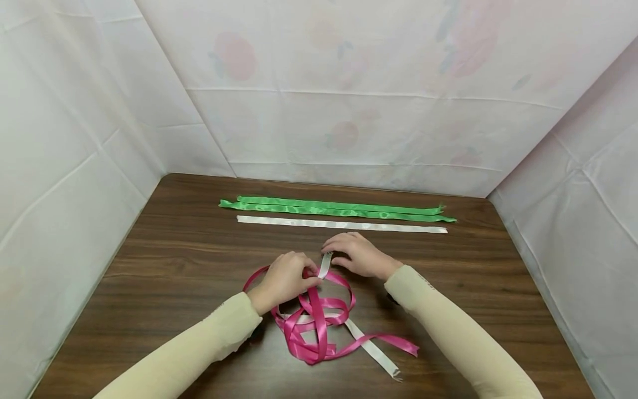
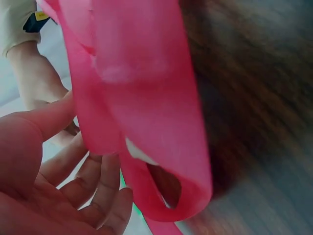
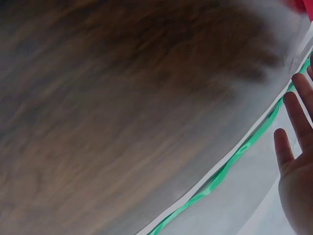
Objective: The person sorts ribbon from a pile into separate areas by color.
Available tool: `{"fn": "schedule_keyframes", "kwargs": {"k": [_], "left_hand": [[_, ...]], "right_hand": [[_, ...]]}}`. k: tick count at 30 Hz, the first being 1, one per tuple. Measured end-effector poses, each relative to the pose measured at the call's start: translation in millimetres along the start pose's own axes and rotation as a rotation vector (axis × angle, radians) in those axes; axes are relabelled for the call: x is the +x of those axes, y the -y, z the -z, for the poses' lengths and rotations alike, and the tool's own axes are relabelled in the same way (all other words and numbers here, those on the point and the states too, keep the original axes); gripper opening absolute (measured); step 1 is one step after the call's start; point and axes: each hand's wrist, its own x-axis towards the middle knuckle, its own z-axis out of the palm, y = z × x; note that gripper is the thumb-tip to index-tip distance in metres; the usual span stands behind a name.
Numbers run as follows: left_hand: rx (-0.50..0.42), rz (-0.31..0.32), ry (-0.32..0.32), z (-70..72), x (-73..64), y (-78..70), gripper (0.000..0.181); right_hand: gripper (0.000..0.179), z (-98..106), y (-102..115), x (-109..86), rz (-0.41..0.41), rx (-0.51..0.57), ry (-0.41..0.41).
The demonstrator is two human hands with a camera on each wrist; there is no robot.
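Note:
A tangle of pink satin ribbon lies in loops on the table. My left hand pinches the pink ribbon at the top of the tangle; in the left wrist view, a broad pink loop hides the thumb tip. Woven through the loops is a white ribbon, with one frayed end pointing up between the hands and its other end at lower right. My right hand is around the upper white end, thumb and fingers apart. Fairly straight fingers show in the right wrist view.
Two green ribbons lie side by side along the back of the brown wooden table. Just in front of them is a straight white ribbon. Pale printed cloth hangs behind and at both sides.

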Motion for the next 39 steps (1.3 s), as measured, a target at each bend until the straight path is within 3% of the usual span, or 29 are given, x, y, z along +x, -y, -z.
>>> {"fn": "schedule_keyframes", "kwargs": {"k": [7,12,23,34,39], "left_hand": [[0.060,-0.010,-0.012,-5.3,0.4,-1.6,0.022],[0.083,-0.025,-0.016,-8.1,0.0,-1.1,0.021],[0.039,-0.128,0.011,-12.7,-0.1,-8.1,0.006],[0.018,-0.199,-0.030,6.2,-5.5,-33.0,0.006],[0.017,-0.228,-0.052,19.1,-8.9,-43.7,0.007]], "right_hand": [[0.026,-5.5,3.4,5.4,0.015,-0.051,0.074],[0.005,-3.6,4.0,1.3,0.004,-0.056,0.064],[0.005,16.4,14.5,-23.6,0.001,0.008,0.029],[0.007,45.1,38.2,-46.4,0.108,-0.060,-0.095],[0.010,61.1,46.1,-56.1,0.106,-0.052,-0.111]]}}
